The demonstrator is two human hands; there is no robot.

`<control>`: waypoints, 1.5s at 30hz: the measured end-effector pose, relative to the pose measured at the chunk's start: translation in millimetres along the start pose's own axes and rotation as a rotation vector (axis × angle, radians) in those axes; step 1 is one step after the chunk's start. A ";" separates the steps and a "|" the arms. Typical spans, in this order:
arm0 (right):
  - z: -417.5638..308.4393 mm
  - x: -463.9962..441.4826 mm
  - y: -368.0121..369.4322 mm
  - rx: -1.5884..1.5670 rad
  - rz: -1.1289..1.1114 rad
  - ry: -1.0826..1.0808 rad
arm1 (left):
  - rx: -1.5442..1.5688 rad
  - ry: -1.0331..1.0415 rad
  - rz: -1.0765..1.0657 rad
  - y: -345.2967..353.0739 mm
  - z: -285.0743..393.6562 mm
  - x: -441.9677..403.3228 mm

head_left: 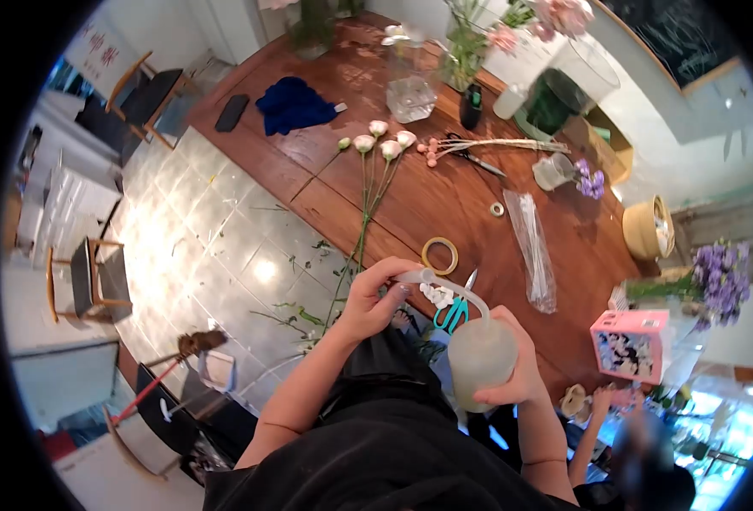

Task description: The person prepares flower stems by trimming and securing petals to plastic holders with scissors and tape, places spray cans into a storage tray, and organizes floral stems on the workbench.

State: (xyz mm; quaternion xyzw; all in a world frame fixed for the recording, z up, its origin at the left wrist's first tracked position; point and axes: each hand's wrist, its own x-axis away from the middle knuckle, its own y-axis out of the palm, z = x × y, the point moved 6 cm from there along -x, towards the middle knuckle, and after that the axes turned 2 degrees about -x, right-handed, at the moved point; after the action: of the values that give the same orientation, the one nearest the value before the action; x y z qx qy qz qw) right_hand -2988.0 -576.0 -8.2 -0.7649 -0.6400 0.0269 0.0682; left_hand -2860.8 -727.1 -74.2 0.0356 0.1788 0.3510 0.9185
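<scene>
Holding a squeeze bottle by its body and its curved spout

Your right grip is clamped on the bottle's body, its palm along the right side and its thumb across the lower part. The bottle is in front of your torso, by the near edge of the tabletop, with its spout curving up and over toward your other side. Your left grip is closed around the spout's far end, thumb and fingers together; you cannot tell exactly how the fingertips meet it.

Between your two grips, just beyond the spout, lie teal-handled scissors, with a pale clump beside them. A roll of tape lies flat near your left grip. Pale roses lie farther off, their long stems running toward that same grip. Well to the right of the tape is a clear plastic sleeve. At your lower right, another person reaches in near a pink box.
</scene>
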 end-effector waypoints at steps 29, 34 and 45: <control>-11.1 -27.7 25.6 -0.138 0.050 0.332 | -0.100 0.197 0.083 -58.8 16.4 -11.2; -11.5 -30.1 28.0 -0.097 0.036 0.354 | -0.061 0.112 0.013 -57.0 37.6 -17.8; -29.5 -29.5 27.2 -0.056 0.046 0.262 | -0.104 0.296 -0.036 -45.0 50.8 -24.6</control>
State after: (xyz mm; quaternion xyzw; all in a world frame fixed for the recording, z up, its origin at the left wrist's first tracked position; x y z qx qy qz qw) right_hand -2963.0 -611.7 15.8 -0.7780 -0.6083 -0.0898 0.1293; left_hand -2831.4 -774.0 -27.8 -0.0673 0.2943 0.3446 0.8889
